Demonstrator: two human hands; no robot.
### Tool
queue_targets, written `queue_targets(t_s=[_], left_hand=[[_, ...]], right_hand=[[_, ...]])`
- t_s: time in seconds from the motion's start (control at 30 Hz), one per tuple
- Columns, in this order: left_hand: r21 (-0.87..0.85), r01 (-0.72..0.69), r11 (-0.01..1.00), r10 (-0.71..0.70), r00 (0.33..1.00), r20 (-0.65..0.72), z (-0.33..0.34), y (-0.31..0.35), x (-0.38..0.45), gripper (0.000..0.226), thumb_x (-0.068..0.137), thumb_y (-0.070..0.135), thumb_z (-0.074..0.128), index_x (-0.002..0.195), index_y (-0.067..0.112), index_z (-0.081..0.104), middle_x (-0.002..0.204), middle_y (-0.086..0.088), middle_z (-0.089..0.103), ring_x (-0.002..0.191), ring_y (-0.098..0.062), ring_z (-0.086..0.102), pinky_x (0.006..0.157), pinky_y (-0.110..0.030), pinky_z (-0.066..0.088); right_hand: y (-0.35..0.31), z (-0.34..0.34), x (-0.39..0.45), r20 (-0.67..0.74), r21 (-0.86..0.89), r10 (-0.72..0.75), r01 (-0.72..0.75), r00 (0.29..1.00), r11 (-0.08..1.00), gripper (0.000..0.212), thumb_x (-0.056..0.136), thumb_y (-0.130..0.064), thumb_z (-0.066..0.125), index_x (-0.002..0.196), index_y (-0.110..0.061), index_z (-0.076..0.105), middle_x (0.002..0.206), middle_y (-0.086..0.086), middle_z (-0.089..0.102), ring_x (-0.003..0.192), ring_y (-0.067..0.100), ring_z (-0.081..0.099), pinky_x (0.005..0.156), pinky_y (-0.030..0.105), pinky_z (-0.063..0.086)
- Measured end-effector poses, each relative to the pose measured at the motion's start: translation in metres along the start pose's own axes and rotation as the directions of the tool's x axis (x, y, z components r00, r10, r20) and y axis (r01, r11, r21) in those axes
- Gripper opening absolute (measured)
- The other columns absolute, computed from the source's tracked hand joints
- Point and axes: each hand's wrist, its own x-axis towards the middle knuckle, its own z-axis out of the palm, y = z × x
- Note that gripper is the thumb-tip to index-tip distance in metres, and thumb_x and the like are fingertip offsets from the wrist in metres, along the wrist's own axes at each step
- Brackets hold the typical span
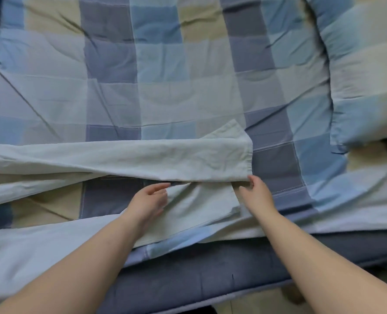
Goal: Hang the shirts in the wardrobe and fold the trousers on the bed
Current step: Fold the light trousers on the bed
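Across the checked quilt, pale trousers spread flat with legs running left to right, hems toward the right, likely so one leg can be laid over the other for a first fold. Far leg straight and smooth; near leg rumpled close to the bed edge. Right hand, fingers loosely curled, touching the far hem's lower corner (a true pinch cannot be told). Left hand relaxed, fingers nearly straight, resting on the near leg, grasping nothing. No shirts or wardrobe visible.
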Motion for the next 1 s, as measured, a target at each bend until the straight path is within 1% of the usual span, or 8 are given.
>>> queue_targets(t_s=[0.07, 0.23, 0.4, 0.47, 0.57, 0.67, 0.83, 1.0], left_hand=[[-0.053, 0.016, 0.998, -0.016, 1.0, -0.008, 0.023, -0.007, 0.014, 0.037, 0.094, 0.002, 0.051, 0.124, 0.022, 0.06, 0.119, 0.001, 0.055, 0.111, -0.014, 0.056, 0.091, -0.033, 0.044], [-0.274, -0.037, 0.961, 0.007, 0.994, -0.107, 0.045, -0.005, 0.04, 0.044, 0.095, -0.004, 0.046, 0.128, 0.022, 0.057, 0.112, -0.004, 0.058, 0.105, -0.015, 0.058, 0.097, -0.031, 0.044], [-0.479, -0.15, 0.865, 0.057, 0.977, -0.203, 0.061, 0.013, 0.044, 0.035, 0.097, -0.002, 0.046, 0.128, 0.012, 0.055, 0.12, -0.015, 0.061, 0.103, -0.025, 0.064, 0.081, -0.036, 0.056], [-0.391, -0.225, 0.893, 0.133, 0.959, -0.248, 0.063, 0.018, 0.039, 0.033, 0.097, -0.002, 0.046, 0.126, 0.011, 0.054, 0.124, -0.016, 0.059, 0.101, -0.024, 0.064, 0.069, -0.03, 0.058], [-0.18, -0.317, 0.931, 0.268, 0.93, -0.254, 0.06, 0.031, 0.024, 0.026, 0.098, 0.008, 0.049, 0.122, 0.016, 0.057, 0.128, -0.013, 0.058, 0.112, -0.024, 0.061, 0.081, -0.025, 0.054], [-0.083, -0.39, 0.917, 0.356, 0.895, -0.268, 0.054, 0.058, 0.001, 0.019, 0.097, 0.016, 0.053, 0.112, 0.023, 0.062, 0.116, -0.006, 0.062, 0.101, -0.018, 0.064, 0.079, -0.022, 0.055], [-0.067, -0.493, 0.868, 0.462, 0.849, -0.257, 0.049, 0.112, -0.023, 0.015, 0.097, 0.013, 0.053, 0.104, 0.023, 0.061, 0.092, -0.002, 0.057, 0.078, -0.011, 0.061, 0.078, -0.022, 0.056], [-0.034, -0.432, 0.901, 0.418, 0.887, -0.196, 0.05, 0.163, 0.0, 0.024, 0.098, 0.01, 0.05, 0.121, 0.011, 0.058, 0.105, -0.004, 0.059, 0.092, -0.011, 0.06, 0.089, -0.029, 0.048]], right_hand=[[0.017, -0.002, 0.026, 0.026, 0.081, 0.033, -0.035, 0.999, 0.996, 0.042, 0.091, -0.019, 0.053, 0.133, -0.016, 0.046, 0.137, 0.007, 0.05, 0.12, 0.026, 0.05, 0.09, 0.035, 0.042], [0.032, 0.0, 0.063, 0.048, 0.342, 0.106, -0.116, 0.993, 0.932, 0.04, 0.092, -0.022, 0.057, 0.131, -0.013, 0.051, 0.12, 0.005, 0.058, 0.108, 0.023, 0.054, 0.087, 0.03, 0.04], [0.039, -0.006, 0.07, 0.182, 0.611, 0.157, -0.237, 0.971, 0.755, 0.005, 0.088, -0.021, 0.058, 0.084, -0.017, 0.058, 0.101, 0.012, 0.064, 0.098, 0.028, 0.062, 0.085, 0.042, 0.054], [0.032, -0.018, 0.057, 0.208, 0.755, 0.119, -0.237, 0.971, 0.611, 0.011, 0.092, -0.011, 0.051, 0.081, -0.014, 0.051, 0.095, 0.011, 0.06, 0.087, 0.022, 0.062, 0.07, 0.032, 0.056], [0.015, -0.046, 0.033, 0.07, 0.806, 0.049, -0.085, 0.996, 0.585, 0.014, 0.093, -0.006, 0.05, 0.086, -0.018, 0.05, 0.097, 0.009, 0.056, 0.07, 0.014, 0.058, 0.054, 0.021, 0.054], [-0.01, -0.075, 0.003, -0.032, 0.864, -0.034, 0.045, 0.999, 0.502, 0.028, 0.094, -0.004, 0.048, 0.102, -0.03, 0.055, 0.089, 0.003, 0.06, 0.053, 0.009, 0.058, 0.047, 0.018, 0.05], [-0.055, -0.111, -0.024, -0.076, 0.943, -0.097, 0.103, 0.992, 0.318, 0.02, 0.096, -0.009, 0.051, 0.087, -0.021, 0.065, 0.078, -0.001, 0.06, 0.049, 0.003, 0.06, 0.051, 0.017, 0.052], [-0.101, -0.125, 0.004, -0.086, 0.939, -0.11, 0.118, 0.99, 0.324, 0.015, 0.095, -0.011, 0.055, 0.085, -0.021, 0.063, 0.078, -0.001, 0.063, 0.063, 0.006, 0.065, 0.064, 0.021, 0.056]])
